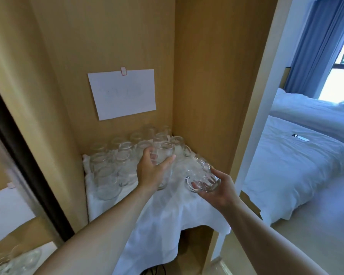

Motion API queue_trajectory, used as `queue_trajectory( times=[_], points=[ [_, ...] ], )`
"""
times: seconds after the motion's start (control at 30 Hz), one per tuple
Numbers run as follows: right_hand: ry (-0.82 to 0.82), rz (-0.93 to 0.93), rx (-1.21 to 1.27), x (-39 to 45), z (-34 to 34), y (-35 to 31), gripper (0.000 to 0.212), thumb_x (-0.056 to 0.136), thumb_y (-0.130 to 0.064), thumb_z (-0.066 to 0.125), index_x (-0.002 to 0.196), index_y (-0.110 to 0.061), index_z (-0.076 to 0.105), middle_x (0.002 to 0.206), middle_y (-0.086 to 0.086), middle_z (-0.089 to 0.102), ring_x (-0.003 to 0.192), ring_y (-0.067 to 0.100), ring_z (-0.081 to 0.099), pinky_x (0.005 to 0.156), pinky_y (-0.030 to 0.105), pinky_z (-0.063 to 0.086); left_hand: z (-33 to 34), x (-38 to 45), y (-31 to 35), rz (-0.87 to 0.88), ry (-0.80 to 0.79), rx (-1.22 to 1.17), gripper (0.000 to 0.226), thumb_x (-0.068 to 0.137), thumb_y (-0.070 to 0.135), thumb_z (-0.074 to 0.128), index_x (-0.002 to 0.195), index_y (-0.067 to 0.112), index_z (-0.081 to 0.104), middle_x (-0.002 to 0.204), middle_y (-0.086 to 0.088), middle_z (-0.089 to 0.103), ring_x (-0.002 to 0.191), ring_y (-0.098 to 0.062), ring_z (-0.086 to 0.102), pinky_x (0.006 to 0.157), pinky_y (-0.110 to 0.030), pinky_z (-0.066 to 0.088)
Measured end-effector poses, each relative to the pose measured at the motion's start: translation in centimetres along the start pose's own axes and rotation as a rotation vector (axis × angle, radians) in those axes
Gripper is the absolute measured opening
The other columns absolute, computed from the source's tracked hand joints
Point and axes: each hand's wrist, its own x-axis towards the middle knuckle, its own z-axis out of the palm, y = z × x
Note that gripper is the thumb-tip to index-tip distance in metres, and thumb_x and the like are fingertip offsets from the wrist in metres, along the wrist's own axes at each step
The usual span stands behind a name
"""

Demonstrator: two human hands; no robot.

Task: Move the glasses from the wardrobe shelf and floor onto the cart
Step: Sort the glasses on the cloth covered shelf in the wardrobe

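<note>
Both bare forearms reached forward from the bottom of the view into the wooden wardrobe (207, 76); the left hand (150, 171) had its fingers and thumb curled round a smooth clear glass (163, 155) standing among the others on the shelf; the right hand (219, 188) gripped a ribbed glass mug (204, 177) from below, fingers curled round its base, the mug tilted and held just above the shelf's front right part. A white cloth (167, 219) covered the shelf and hung over its front edge; a cluster of clear glasses (111, 165) stood on it, crowded toward the back and left, their exact number impossible to tell. A white sheet of paper (123, 94) was clipped to the back panel above them. More glasses (14, 259) appeared at lower left beside a mirrored panel; whether real or reflected could not be told. To the right, a bed (298, 165) with white linen and blue curtains (318, 42) were seen.
</note>
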Motion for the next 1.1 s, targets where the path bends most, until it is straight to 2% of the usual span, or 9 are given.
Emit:
queue_trajectory(
  times=[0.1,0.2,0.3,0.4,0.47,0.53,0.63,0.77,1.1],
  points=[
    [0.11,0.002,-0.183,2.5,0.6,-1.8,0.04,0.088,-0.015,0.071,0.125,-0.003,0.063,0.12,0.026,0.067,0.108,0.043,0.068,0.098,0.052,0.053,1.3,1.4,-0.7,-0.017,0.015,0.005,0.075,0.051,0.077,0.076,0.113,0.041,0.051,0.1,0.016,0.058,0.093,-0.01,0.061,0.082,-0.036,0.054],
    [0.224,-0.05,-0.469,5.1,1.3,-3.4,0.041,0.082,-0.012,0.079,0.121,-0.007,0.066,0.125,0.023,0.063,0.107,0.044,0.065,0.08,0.052,0.06,2.4,2.6,-1.3,-0.033,0.028,0.019,0.078,0.052,0.077,0.076,0.115,0.04,0.05,0.1,0.015,0.057,0.093,-0.011,0.061,0.081,-0.038,0.055],
    [0.342,-0.159,-0.817,7.8,1.9,-4.2,0.064,0.074,-0.016,0.087,0.129,-0.015,0.055,0.116,0.01,0.064,0.097,0.036,0.065,0.069,0.052,0.063,3.2,3.7,-1.7,-0.05,0.043,0.044,0.078,0.052,0.078,0.076,0.115,0.038,0.05,0.1,0.013,0.058,0.092,-0.012,0.062,0.079,-0.04,0.056],
    [0.38,-0.336,-1.201,10.4,1.8,-4.6,0.083,0.069,-0.029,0.091,0.138,-0.03,0.046,0.126,0.004,0.052,0.103,0.035,0.064,0.088,0.053,0.058,3.8,4.8,-2.1,-0.068,0.067,0.049,0.078,0.049,0.078,0.076,0.11,0.037,0.051,0.1,0.009,0.061,0.091,-0.013,0.063,0.08,-0.041,0.056],
    [0.362,-0.393,-1.378,11.9,1.7,-5.0,0.089,0.07,-0.037,0.09,0.143,-0.035,0.04,0.136,0.007,0.041,0.117,0.032,0.055,0.099,0.043,0.05,4.3,5.4,-2.2,-0.079,0.085,0.058,0.077,0.048,0.078,0.076,0.109,0.036,0.052,0.099,0.007,0.062,0.089,-0.012,0.063,0.078,-0.037,0.055],
    [0.327,-0.443,-1.537,13.2,1.7,-5.4,0.095,0.069,-0.041,0.09,0.147,-0.033,0.036,0.14,0.008,0.043,0.123,0.029,0.05,0.096,0.034,0.046,4.6,5.8,-2.4,-0.085,0.094,0.069,0.074,0.049,0.076,0.077,0.107,0.037,0.052,0.098,0.007,0.063,0.088,-0.011,0.063,0.075,-0.032,0.052],
    [0.193,-0.508,-1.746,14.9,1.8,-5.7,0.096,0.067,-0.042,0.09,0.146,-0.029,0.038,0.138,0.008,0.052,0.124,0.031,0.053,0.1,0.036,0.045,5.0,6.4,-2.8,-0.1,0.123,0.073,0.073,0.051,0.074,0.078,0.106,0.036,0.052,0.096,0.007,0.064,0.087,-0.011,0.064,0.072,-0.029,0.05],
    [0.096,-0.569,-2.017,16.9,1.9,-5.2,0.093,0.072,-0.053,0.081,0.149,-0.03,0.034,0.143,0.006,0.051,0.129,0.027,0.05,0.103,0.034,0.042,5.2,6.8,-3.5,-0.105,0.146,0.055,0.08,0.048,0.077,0.078,0.109,0.032,0.054,0.092,0.005,0.063,0.085,-0.015,0.065,0.071,-0.028,0.048],
    [0.025,-0.542,-2.087,20.2,3.0,-5.7,0.097,0.07,-0.062,0.08,0.15,-0.031,0.034,0.143,0.009,0.05,0.125,0.03,0.055,0.098,0.037,0.05,6.0,6.9,-4.0,-0.144,0.204,0.087,0.073,0.043,0.082,0.077,0.101,0.044,0.052,0.099,0.008,0.067,0.087,-0.006,0.066,0.074,-0.024,0.051]
  ],
)
